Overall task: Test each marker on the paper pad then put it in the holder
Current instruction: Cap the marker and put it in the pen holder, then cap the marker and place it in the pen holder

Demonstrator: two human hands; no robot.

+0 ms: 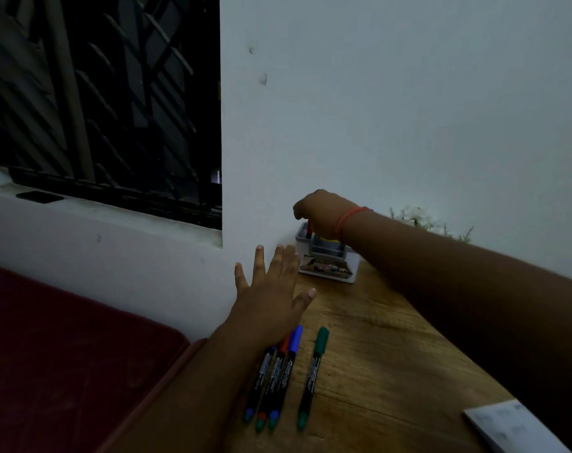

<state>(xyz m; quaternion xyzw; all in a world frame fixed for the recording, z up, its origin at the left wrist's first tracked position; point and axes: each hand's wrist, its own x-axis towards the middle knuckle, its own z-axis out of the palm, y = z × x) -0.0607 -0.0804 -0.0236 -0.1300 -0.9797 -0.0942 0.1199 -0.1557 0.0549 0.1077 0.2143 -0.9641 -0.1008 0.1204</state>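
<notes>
Four markers (279,377) lie side by side on the counter (376,338), near the pad (513,426). Right hand (324,214), fingers curled round a red marker (309,231), lowers it into the holder (327,256) by the wall. Left hand (271,289) hovers, fingers spread, holding nothing. Markers look light, stiff, smooth; best pinched mid-barrel.

Person, two bare forearms, no sleeves in view. Right hand (324,212): thin red-orange band (350,217) around the wrist. Left hand (271,289): nothing worn.
</notes>
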